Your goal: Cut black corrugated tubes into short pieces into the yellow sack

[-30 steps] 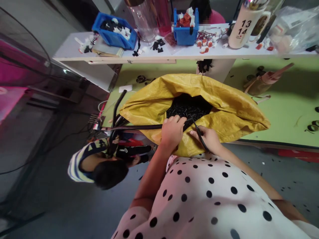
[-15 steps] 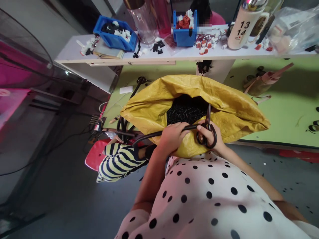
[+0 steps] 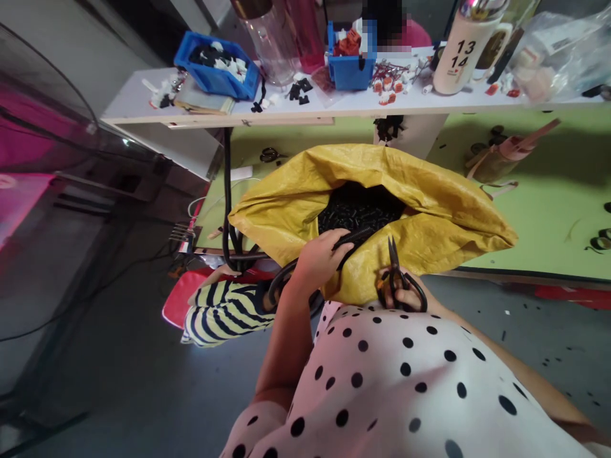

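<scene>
My left hand point(image 3: 319, 262) is closed around a bundle of black tubing point(image 3: 354, 238) at the near edge of the sack's mouth; the tube ends point over the opening. My right hand point(image 3: 405, 294) holds dark-handled scissors point(image 3: 394, 270) near my shirt, with the blades pointing up and away from the tubing. The yellow woven sack point(image 3: 443, 207) lies wide open before me. Many short black pieces point(image 3: 353, 207) fill what shows of its inside. Long black tubing point(image 3: 228, 191) also hangs at the left edge of the table, near another person's hand.
A person in a striped shirt point(image 3: 229, 312) is at the left beside a red stool point(image 3: 184, 296). Behind the sack, a white shelf point(image 3: 344, 108) bears blue bins point(image 3: 217, 70), bottles and loose connectors. A second pair of scissors point(image 3: 271, 154) lies on the green table point(image 3: 539, 210).
My right hand and the scissors have moved down, away from the tubing. The tubing in my left hand now tilts up over the opening. At the left, the hanging tubing stands more upright.
</scene>
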Demonstrator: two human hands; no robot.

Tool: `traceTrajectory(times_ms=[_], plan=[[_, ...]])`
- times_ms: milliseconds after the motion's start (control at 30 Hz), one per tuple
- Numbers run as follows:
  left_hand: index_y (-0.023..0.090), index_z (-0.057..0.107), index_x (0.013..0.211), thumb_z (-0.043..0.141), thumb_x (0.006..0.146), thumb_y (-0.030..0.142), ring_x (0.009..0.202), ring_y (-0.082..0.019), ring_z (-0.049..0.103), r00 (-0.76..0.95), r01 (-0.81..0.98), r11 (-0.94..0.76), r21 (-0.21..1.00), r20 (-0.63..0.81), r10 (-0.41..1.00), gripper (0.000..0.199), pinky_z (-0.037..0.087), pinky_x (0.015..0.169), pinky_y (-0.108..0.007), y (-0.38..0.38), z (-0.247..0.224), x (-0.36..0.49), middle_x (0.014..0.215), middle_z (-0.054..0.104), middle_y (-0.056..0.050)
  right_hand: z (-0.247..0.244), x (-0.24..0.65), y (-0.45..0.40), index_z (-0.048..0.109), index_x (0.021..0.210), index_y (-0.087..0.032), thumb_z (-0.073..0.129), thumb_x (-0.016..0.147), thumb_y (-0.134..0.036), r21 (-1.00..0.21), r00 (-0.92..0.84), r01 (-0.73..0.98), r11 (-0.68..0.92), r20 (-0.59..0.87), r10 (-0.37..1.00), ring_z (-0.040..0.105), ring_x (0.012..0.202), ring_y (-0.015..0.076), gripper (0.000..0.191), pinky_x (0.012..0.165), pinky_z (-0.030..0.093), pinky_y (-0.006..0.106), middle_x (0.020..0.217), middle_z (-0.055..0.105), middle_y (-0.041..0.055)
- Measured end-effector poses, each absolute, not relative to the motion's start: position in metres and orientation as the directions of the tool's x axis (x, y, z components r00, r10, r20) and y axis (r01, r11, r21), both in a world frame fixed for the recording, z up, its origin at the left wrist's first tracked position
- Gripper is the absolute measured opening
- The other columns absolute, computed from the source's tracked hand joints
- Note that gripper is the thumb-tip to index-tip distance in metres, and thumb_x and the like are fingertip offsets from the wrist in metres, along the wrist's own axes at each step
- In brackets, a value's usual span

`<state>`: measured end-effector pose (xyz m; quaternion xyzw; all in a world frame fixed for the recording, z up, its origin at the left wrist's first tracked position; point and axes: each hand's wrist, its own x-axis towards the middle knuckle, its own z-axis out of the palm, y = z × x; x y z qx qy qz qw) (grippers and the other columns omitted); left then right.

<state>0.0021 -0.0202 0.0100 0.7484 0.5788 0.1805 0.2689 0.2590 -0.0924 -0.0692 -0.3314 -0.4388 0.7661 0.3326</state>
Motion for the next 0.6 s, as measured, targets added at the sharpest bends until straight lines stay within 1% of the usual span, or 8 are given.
traceTrajectory(times_ms=[67, 133, 200, 267, 367, 433, 600], plan=[[0.024, 0.070, 0.120, 0.058, 0.100, 0.029, 0.113, -0.021, 0.069, 0.262, 0.772, -0.187, 0.607, -0.036, 0.964, 0.024, 0.054, 0.100, -0.033, -0.020, 0.010, 0.003, 0.123, 0.075, -0.004, -0.066, 0.256, -0.094, 0.052, 0.120, -0.021, 0.077, 0.079, -0.070, -0.901, -0.481, -0.233, -0.367, -0.221, 0.848, 0.059, 0.057, 0.0160, 0.069, 0.058, 0.046, 0.031, 0.069, 0.064, -0.0005], [0.024, 0.070, 0.122, 0.059, 0.100, 0.030, 0.113, -0.021, 0.069, 0.260, 0.777, -0.190, 0.600, -0.031, 0.965, 0.025, 0.054, 0.099, -0.033, -0.020, 0.010, 0.002, 0.123, 0.075, -0.005, -0.059, 0.252, -0.092, 0.051, 0.118, -0.022, 0.079, 0.076, -0.071, -0.894, -0.442, -0.225, -0.387, -0.260, 0.858, 0.050, 0.049, 0.0123, 0.071, 0.050, 0.040, 0.028, 0.068, 0.058, -0.0042], [0.025, 0.071, 0.123, 0.060, 0.100, 0.031, 0.113, -0.021, 0.070, 0.259, 0.780, -0.194, 0.595, -0.024, 0.966, 0.027, 0.055, 0.098, -0.032, -0.020, 0.010, 0.003, 0.123, 0.075, -0.005, -0.050, 0.248, -0.085, 0.049, 0.115, -0.024, 0.080, 0.073, -0.071, -0.897, -0.409, -0.189, -0.399, -0.298, 0.863, 0.043, 0.047, 0.0092, 0.070, 0.048, 0.035, 0.026, 0.070, 0.052, -0.0065], [0.025, 0.071, 0.125, 0.059, 0.100, 0.032, 0.112, -0.021, 0.070, 0.253, 0.783, -0.200, 0.589, -0.008, 0.968, 0.028, 0.055, 0.098, -0.032, -0.019, 0.011, 0.004, 0.123, 0.075, -0.005, -0.040, 0.245, -0.075, 0.049, 0.110, -0.025, 0.079, 0.074, -0.072, -0.926, -0.388, -0.104, -0.364, -0.299, 0.872, 0.042, 0.053, 0.0097, 0.067, 0.050, 0.034, 0.026, 0.075, 0.049, -0.0056], [0.025, 0.071, 0.125, 0.057, 0.102, 0.032, 0.113, -0.021, 0.070, 0.223, 0.793, -0.196, 0.577, 0.025, 0.974, 0.028, 0.054, 0.100, -0.032, -0.019, 0.014, 0.008, 0.123, 0.076, -0.005, -0.027, 0.239, -0.063, 0.049, 0.105, -0.024, 0.073, 0.079, -0.074, -0.964, -0.371, 0.063, -0.258, -0.262, 0.891, 0.048, 0.070, 0.0151, 0.061, 0.061, 0.041, 0.029, 0.083, 0.050, -0.0011], [0.024, 0.071, 0.124, 0.056, 0.102, 0.032, 0.114, -0.021, 0.070, 0.206, 0.799, -0.187, 0.571, 0.033, 0.978, 0.028, 0.054, 0.101, -0.033, -0.018, 0.016, 0.010, 0.124, 0.075, -0.005, -0.023, 0.235, -0.060, 0.048, 0.105, -0.024, 0.069, 0.081, -0.074, -0.968, -0.362, 0.121, -0.218, -0.248, 0.899, 0.049, 0.079, 0.0178, 0.059, 0.068, 0.043, 0.032, 0.088, 0.051, 0.0008], [0.024, 0.072, 0.123, 0.056, 0.102, 0.032, 0.111, -0.021, 0.070, 0.206, 0.812, -0.183, 0.554, 0.022, 0.978, 0.027, 0.054, 0.099, -0.032, -0.017, 0.019, 0.012, 0.121, 0.076, -0.004, -0.029, 0.229, -0.060, 0.047, 0.108, -0.024, 0.065, 0.084, -0.074, -0.960, -0.333, 0.190, -0.207, -0.262, 0.906, 0.050, 0.082, 0.0190, 0.058, 0.072, 0.044, 0.033, 0.089, 0.051, 0.0007]])
